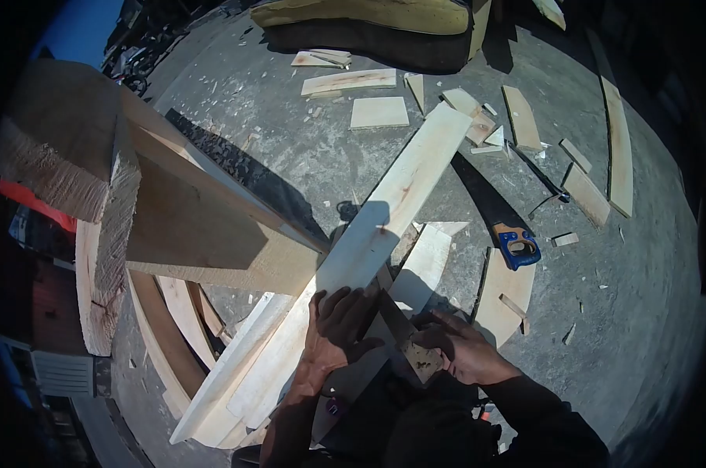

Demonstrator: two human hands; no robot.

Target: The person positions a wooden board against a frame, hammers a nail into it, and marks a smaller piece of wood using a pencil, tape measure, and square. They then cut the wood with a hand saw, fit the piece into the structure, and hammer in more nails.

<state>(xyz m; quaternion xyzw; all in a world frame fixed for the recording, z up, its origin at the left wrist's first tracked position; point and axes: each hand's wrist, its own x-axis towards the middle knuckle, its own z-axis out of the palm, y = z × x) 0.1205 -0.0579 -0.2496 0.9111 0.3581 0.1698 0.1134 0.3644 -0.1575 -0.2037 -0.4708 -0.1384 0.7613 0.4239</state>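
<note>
While the left hand (pixel 336 331) lies with its fingers apart on one long plank (pixel 415 187), which slants away ahead of the person, the right hand (pixel 470 355) is closed around one flat piece (pixel 421 363) with a speckled end, beside the plank. Farther right, one small stick (pixel 514 306) rests on one wide board (pixel 499 285); beyond them, one handsaw (pixel 516 246) lies on the ground (pixel 602 374).

At six o'clock, the person's left grip (pixel 337 331) is resting on a long pale board (pixel 403 191) that is pointing toward one o'clock. Around five, the right grip (pixel 462 352) is holding a brown piece (pixel 421 360) with a speckled end. A handsaw (pixel 493 207) is lying on the floor (pixel 283 144) at three; offcuts (pixel 380 113) are lying between twelve and four.
</note>
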